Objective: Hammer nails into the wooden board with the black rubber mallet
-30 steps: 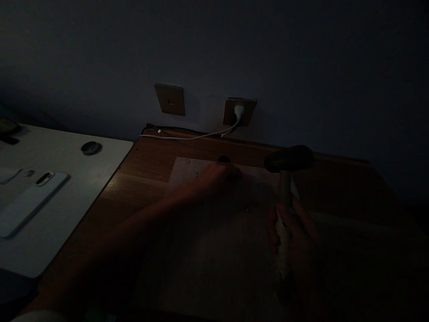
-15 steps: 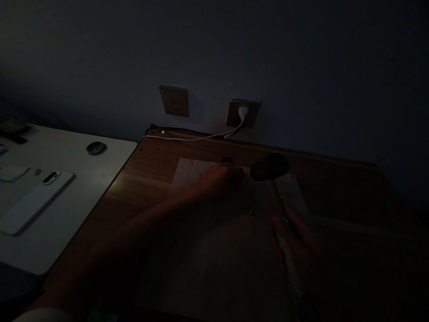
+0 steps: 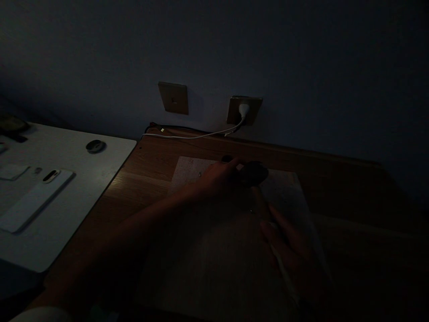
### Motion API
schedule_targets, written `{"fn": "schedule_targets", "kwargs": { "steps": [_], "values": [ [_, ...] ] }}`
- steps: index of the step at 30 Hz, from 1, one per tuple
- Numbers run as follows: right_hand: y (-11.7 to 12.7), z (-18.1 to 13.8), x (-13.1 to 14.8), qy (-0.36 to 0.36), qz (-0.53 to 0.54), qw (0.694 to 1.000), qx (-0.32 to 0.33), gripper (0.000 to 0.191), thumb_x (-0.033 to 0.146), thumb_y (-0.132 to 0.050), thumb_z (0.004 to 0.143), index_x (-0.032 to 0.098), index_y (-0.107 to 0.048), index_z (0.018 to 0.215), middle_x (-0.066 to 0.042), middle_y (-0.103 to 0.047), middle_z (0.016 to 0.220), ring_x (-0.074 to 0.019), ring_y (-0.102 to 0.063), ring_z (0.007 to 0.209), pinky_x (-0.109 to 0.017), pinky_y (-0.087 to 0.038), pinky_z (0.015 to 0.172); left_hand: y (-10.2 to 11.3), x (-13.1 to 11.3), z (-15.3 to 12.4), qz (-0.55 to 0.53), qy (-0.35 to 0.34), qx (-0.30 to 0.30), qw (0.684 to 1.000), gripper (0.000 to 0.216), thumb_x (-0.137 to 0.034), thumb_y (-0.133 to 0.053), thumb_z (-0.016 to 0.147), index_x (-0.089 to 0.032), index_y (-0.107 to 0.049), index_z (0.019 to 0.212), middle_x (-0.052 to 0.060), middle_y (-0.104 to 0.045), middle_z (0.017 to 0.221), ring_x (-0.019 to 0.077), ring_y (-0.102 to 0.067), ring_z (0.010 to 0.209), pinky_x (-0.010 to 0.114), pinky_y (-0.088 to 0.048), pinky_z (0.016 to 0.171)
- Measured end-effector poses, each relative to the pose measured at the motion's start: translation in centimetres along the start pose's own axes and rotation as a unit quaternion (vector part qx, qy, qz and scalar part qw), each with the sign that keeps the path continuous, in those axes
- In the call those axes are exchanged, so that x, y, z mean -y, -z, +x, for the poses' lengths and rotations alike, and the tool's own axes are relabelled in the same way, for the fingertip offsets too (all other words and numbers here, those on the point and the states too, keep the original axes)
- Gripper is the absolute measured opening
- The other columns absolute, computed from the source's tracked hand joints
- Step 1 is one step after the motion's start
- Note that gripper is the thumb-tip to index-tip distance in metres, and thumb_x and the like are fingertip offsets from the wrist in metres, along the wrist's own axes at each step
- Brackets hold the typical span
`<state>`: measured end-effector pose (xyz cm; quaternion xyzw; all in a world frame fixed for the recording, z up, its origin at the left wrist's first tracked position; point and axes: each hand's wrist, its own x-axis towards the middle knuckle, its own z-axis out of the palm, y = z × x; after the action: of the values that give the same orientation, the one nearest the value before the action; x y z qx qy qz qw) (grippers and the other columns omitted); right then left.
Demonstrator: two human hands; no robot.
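In the dim light my right hand (image 3: 288, 241) is closed around the light handle of a hammer (image 3: 253, 173) with a dark, rounded head. The hammer head is right beside the fingers of my left hand (image 3: 217, 176), partly hiding them. My left hand is closed over the far part of a pale board (image 3: 208, 255); whatever its fingers pinch is hidden. One small shiny nail-like piece (image 3: 251, 210) stands on the board between my hands, and another (image 3: 200, 174) is left of my left hand. Behind that hand lies a small dark round object (image 3: 227, 158).
The board rests on a wooden tabletop (image 3: 134, 179) against the wall. A white cable (image 3: 201, 136) runs from a plug in the wall socket (image 3: 251, 114) along the back edge. On the white table (image 3: 77, 188) at left are a phone (image 3: 38, 201) and a round dark-rimmed object (image 3: 95, 146).
The hammer head has moved left and slightly down, up to my left hand's fingers. My right hand has shifted left with it. My left hand stays at almost the same spot.
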<state>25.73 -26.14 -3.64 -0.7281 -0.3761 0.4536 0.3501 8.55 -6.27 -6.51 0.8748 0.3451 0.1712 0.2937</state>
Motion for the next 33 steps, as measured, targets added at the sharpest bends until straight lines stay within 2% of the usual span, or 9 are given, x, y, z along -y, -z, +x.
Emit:
{"fn": "schedule_targets", "kwargs": {
  "steps": [3, 7, 12, 17, 19, 22, 27, 30, 33],
  "values": [
    [-0.1, 0.0, -0.1, 0.003, 0.007, 1.000, 0.004, 0.079, 0.064, -0.068, 0.092, 0.022, -0.058, 0.158, 0.006, -0.058, 0.060, -0.0137, -0.052, 0.043, -0.024, -0.043, 0.038, 0.0, 0.1, 0.0, -0.002, -0.010, 0.001, 1.000, 0.060, -0.020, -0.068, 0.093, -0.023, -0.053, 0.151, 0.009, -0.081, 0.112, 0.0278, -0.079, 0.102, 0.033, -0.057, 0.082],
    [-0.2, 0.0, 0.0, 0.010, -0.002, 1.000, -0.009, 0.078, 0.064, -0.071, 0.090, 0.022, -0.062, 0.155, 0.004, -0.063, 0.065, -0.0137, -0.055, 0.046, -0.023, -0.042, 0.039, -0.1, 0.1, -0.1, 0.003, -0.013, 0.000, 1.000, 0.065, -0.022, -0.071, 0.092, -0.023, -0.052, 0.154, 0.011, -0.080, 0.118, 0.0289, -0.079, 0.105, 0.034, -0.057, 0.084],
    [-0.4, 0.2, -0.2, 0.006, 0.001, 1.000, 0.016, 0.080, 0.066, -0.066, 0.093, 0.020, -0.058, 0.158, 0.008, -0.053, 0.053, -0.0136, -0.049, 0.039, -0.023, -0.039, 0.036, -0.1, 0.2, 0.1, -0.010, -0.013, 0.000, 1.000, 0.063, -0.025, -0.074, 0.091, -0.023, -0.054, 0.151, 0.011, -0.078, 0.124, 0.0284, -0.077, 0.110, 0.035, -0.058, 0.090],
    [-0.5, 0.1, 0.0, -0.007, 0.058, 0.998, -0.039, 0.076, 0.069, -0.074, 0.085, 0.023, -0.066, 0.145, 0.007, -0.058, 0.055, -0.0131, -0.048, 0.038, -0.024, -0.039, 0.034, 0.8, -0.2, 0.0, 0.058, -0.076, -0.006, 0.995, 0.056, -0.023, -0.076, 0.089, -0.015, -0.057, 0.141, 0.016, -0.066, 0.138, 0.0285, -0.067, 0.125, 0.038, -0.055, 0.102],
    [-0.2, 0.1, 0.3, -0.005, 0.085, 0.994, -0.064, 0.064, 0.070, -0.074, 0.084, 0.022, -0.071, 0.127, 0.006, -0.058, 0.055, -0.0129, -0.048, 0.037, -0.024, -0.039, 0.033, 1.2, -1.1, -0.4, 0.139, -0.108, -0.006, 0.984, 0.043, -0.023, -0.071, 0.094, -0.014, -0.059, 0.134, 0.017, -0.065, 0.135, 0.0294, -0.065, 0.123, 0.040, -0.054, 0.103],
    [0.4, 0.3, 0.8, 0.010, 0.114, 0.990, -0.078, 0.052, 0.071, -0.077, 0.082, 0.024, -0.065, 0.103, 0.006, -0.057, 0.053, -0.0126, -0.046, 0.035, -0.023, -0.036, 0.032, 1.0, -3.2, -1.4, 0.236, -0.206, 0.021, 0.949, 0.024, -0.022, -0.059, 0.104, -0.016, -0.063, 0.127, 0.014, -0.071, 0.122, 0.0263, -0.067, 0.113, 0.040, -0.051, 0.099],
    [0.7, 0.2, 1.8, 0.010, 0.132, 0.983, -0.129, 0.046, 0.070, -0.075, 0.086, 0.027, -0.062, 0.098, 0.008, -0.050, 0.049, -0.0117, -0.043, 0.035, -0.022, -0.035, 0.033, -1.0, -5.7, -3.0, 0.292, -0.370, 0.051, 0.880, 0.015, -0.015, -0.064, 0.103, -0.024, -0.074, 0.110, 0.005, -0.080, 0.099, 0.0225, -0.071, 0.099, 0.038, -0.051, 0.086],
    [0.7, 0.1, 2.2, -0.002, 0.147, 0.981, -0.126, 0.047, 0.068, -0.078, 0.082, 0.027, -0.063, 0.098, 0.006, -0.057, 0.057, -0.0114, -0.046, 0.036, -0.023, -0.037, 0.033, -1.5, -6.3, -3.1, 0.303, -0.389, 0.049, 0.868, 0.015, -0.014, -0.066, 0.101, -0.025, -0.076, 0.100, 0.002, -0.079, 0.091, 0.0214, -0.071, 0.091, 0.038, -0.051, 0.081],
    [0.7, 0.1, 2.2, 0.007, 0.148, 0.982, -0.114, 0.047, 0.069, -0.077, 0.082, 0.027, -0.061, 0.097, 0.007, -0.056, 0.055, -0.0118, -0.045, 0.035, -0.023, -0.035, 0.033, -1.1, -6.2, -2.5, 0.295, -0.375, 0.056, 0.877, 0.016, -0.014, -0.065, 0.102, -0.025, -0.077, 0.099, 0.004, -0.079, 0.096, 0.0208, -0.072, 0.093, 0.037, -0.051, 0.082]
  ]
}}
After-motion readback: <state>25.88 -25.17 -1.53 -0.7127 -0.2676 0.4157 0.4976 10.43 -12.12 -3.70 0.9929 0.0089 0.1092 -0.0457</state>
